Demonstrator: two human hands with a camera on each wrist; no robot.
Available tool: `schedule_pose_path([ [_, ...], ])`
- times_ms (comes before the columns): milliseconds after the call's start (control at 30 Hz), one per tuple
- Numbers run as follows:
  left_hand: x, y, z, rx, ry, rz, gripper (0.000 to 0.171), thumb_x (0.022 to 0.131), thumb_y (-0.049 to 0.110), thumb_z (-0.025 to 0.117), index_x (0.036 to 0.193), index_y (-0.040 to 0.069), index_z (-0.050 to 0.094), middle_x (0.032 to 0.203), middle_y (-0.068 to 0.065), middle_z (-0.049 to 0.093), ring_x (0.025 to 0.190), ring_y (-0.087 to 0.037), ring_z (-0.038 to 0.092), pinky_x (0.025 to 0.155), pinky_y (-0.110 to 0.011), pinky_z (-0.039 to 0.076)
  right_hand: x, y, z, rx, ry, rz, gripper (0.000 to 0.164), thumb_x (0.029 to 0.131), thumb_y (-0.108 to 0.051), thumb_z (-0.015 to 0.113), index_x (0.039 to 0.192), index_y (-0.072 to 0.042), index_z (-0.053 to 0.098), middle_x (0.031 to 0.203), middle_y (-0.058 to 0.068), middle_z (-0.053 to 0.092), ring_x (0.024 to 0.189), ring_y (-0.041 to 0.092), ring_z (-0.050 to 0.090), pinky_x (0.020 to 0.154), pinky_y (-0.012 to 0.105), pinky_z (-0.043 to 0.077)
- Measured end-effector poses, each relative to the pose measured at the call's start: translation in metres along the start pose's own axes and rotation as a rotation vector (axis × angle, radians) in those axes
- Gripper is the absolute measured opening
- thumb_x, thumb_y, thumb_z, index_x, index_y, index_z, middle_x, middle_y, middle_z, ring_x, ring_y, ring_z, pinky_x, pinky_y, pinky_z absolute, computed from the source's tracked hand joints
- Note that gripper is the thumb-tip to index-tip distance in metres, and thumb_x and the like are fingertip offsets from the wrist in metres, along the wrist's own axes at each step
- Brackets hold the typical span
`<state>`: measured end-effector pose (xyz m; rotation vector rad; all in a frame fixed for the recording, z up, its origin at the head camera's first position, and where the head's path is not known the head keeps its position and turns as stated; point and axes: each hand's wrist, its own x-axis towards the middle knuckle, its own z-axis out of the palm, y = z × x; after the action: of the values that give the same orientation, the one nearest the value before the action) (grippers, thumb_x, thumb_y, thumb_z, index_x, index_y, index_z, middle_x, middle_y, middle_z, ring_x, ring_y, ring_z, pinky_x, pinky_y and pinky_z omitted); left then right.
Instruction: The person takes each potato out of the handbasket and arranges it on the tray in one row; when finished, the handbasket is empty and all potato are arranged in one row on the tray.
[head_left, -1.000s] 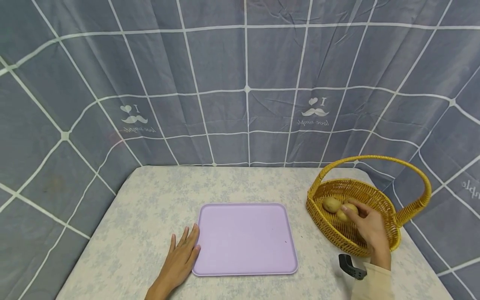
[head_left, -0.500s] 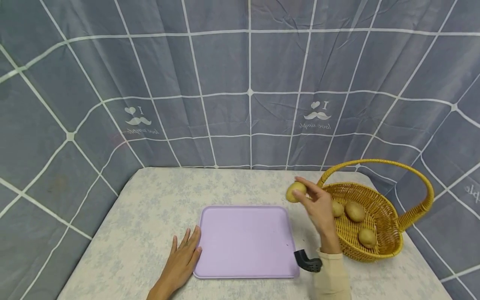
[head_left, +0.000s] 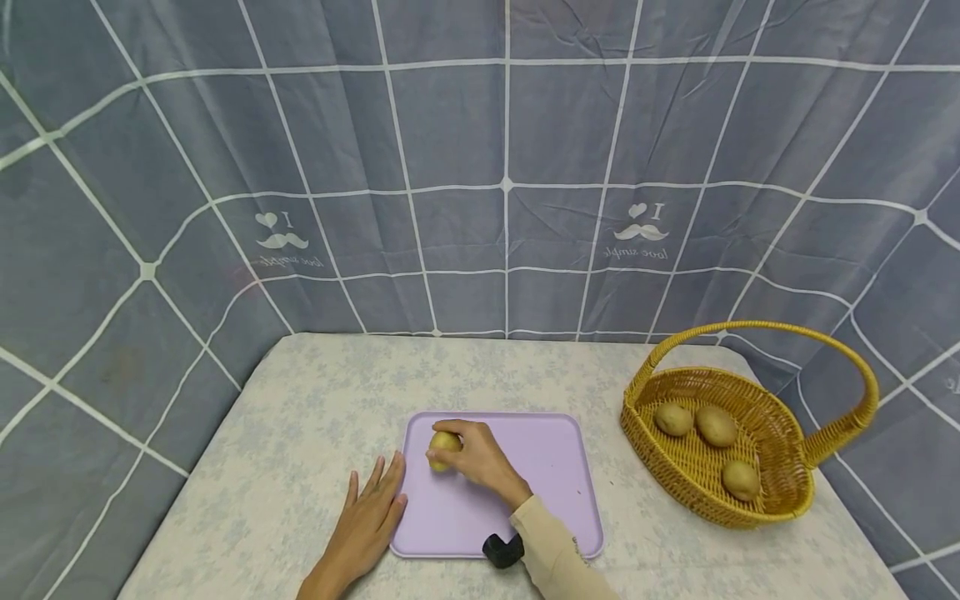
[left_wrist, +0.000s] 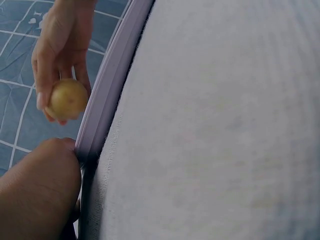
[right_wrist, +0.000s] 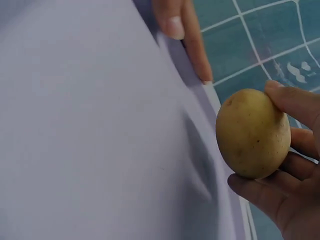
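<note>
The right hand (head_left: 472,457) pinches a potato (right_wrist: 253,134) between thumb and fingers, over the tray (head_left: 540,483) and near its far left corner! It seems held just clear of the surface, though the angle makes that hard to judge. The left hand (head_left: 363,525) grips nothing, fingers straight, thumb against the tray's left edge. Over at the table's (head_left: 300,417) right edge, a handled wicker basket (head_left: 667,478) carries three more potatoes (head_left: 716,427).
</note>
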<state>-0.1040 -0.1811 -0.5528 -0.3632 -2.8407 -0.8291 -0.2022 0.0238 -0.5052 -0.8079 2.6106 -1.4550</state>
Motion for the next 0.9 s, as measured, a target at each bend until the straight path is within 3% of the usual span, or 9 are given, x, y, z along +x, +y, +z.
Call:
schedule_pose_path([
  [400, -0.001, 0.001, -0.001, 0.010, -0.010, -0.009, 0.054, 0.103, 0.030, 0.042, 0.150, 0.008, 0.028, 0.153, -0.005, 0.031, 0.144, -0.034, 0.023, 0.115, -0.060, 0.001, 0.007, -0.008, 0.016, -0.296, -0.099, -0.057, 0.045, 0.084, -0.035, 0.073, 0.120, -0.008, 0.067, 0.115, 0.004, 0.069, 0.079, 0.002, 0.057, 0.066, 0.014, 0.046],
  [667, 0.000, 0.000, 0.000, 0.003, -0.018, -0.010, 0.054, 0.104, 0.031, 0.041, 0.151, 0.008, 0.027, 0.153, -0.005, 0.031, 0.144, -0.034, 0.021, 0.115, -0.059, 0.000, 0.006, -0.009, 0.017, -0.374, -0.132, -0.040, 0.054, 0.087, -0.039, 0.069, 0.132, -0.011, 0.058, 0.132, 0.007, 0.060, 0.112, 0.019, 0.060, 0.088, 0.028, 0.051],
  [900, 0.000, 0.000, -0.001, 0.007, -0.027, -0.016, 0.055, 0.104, 0.031, 0.041, 0.151, 0.009, 0.025, 0.153, -0.005, 0.030, 0.144, -0.034, 0.021, 0.116, -0.059, 0.000, 0.007, -0.008, 0.019, -0.420, -0.161, -0.054, 0.057, 0.087, -0.039, 0.069, 0.136, -0.012, 0.055, 0.135, 0.008, 0.057, 0.117, 0.021, 0.058, 0.093, 0.033, 0.050],
])
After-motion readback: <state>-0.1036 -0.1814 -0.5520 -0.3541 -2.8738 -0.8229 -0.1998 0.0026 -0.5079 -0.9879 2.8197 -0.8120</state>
